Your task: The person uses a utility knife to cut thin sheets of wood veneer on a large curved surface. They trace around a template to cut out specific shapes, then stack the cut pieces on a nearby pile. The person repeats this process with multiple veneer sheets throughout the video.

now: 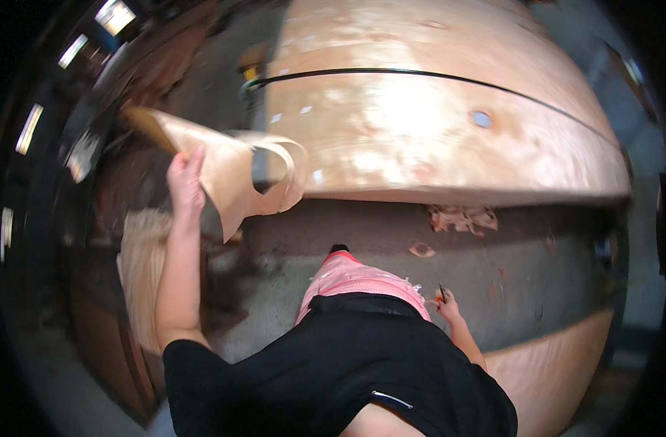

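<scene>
The left grip [187, 180] pinches the thin sheet [227, 167] slanting far-left to near-right, while the more distant right grip [448, 306] clasps a slim dark object [442, 293].

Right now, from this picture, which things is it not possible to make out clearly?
All in the head view:
- Thin dark object in the right hand: too small and blurred to name.
- Pale bundle: its right side is hidden by the left forearm.
- Large wooden panel: its far end is cut off by the upper edge.
</scene>
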### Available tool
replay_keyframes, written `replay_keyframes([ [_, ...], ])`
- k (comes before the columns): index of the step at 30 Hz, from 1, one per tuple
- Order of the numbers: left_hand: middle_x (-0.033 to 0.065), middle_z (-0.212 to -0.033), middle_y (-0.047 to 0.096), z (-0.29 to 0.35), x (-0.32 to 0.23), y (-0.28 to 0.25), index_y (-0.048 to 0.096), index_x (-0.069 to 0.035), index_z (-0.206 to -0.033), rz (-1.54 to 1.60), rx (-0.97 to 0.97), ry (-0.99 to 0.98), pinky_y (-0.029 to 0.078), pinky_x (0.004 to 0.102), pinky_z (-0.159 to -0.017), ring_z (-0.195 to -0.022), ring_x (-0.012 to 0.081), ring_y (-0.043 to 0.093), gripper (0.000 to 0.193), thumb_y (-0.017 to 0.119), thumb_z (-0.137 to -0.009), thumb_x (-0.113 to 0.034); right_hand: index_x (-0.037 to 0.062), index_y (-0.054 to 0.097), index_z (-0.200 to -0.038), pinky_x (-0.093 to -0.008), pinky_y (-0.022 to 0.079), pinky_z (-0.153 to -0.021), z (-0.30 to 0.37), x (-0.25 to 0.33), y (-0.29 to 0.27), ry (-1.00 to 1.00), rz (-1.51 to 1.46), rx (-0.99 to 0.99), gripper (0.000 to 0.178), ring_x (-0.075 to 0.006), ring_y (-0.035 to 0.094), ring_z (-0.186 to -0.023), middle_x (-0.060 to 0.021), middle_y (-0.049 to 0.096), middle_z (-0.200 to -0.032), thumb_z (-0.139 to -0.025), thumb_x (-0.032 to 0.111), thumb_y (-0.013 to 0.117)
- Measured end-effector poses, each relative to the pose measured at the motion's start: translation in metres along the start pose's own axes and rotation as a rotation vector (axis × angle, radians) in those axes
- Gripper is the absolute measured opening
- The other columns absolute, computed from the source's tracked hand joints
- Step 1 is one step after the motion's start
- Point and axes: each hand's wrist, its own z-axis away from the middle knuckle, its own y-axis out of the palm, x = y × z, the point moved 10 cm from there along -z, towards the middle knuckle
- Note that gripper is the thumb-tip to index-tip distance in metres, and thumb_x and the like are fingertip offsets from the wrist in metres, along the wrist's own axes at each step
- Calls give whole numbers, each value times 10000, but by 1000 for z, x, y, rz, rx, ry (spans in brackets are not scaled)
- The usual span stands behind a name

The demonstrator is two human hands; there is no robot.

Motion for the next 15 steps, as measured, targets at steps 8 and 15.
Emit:
replay_keyframes([
  [8, 107, -994, 568, -48, 28, 239, 519, 41, -1013, 190, 130, -103, 453, 273, -831, -917, 162, 559, 297, 631, -749, -37, 60, 576, -956, -298, 426, -532, -16, 116, -67, -65, -5, -62, 199, -158, 546, -565, -58, 583, -654, -819, 172, 485],
  [15, 89, -929, 601, -102, 72, 432, 565, 34, -936, 600, 169, -214, 485, 299, -758, -853, 164, 579, 218, 633, -740, -34, 38, 553, -961, -226, 353, -449, -60, 188, -155, -227, -190, -110, 178, -55, 430, -531, 23, 543, -638, -840, 141, 473],
])
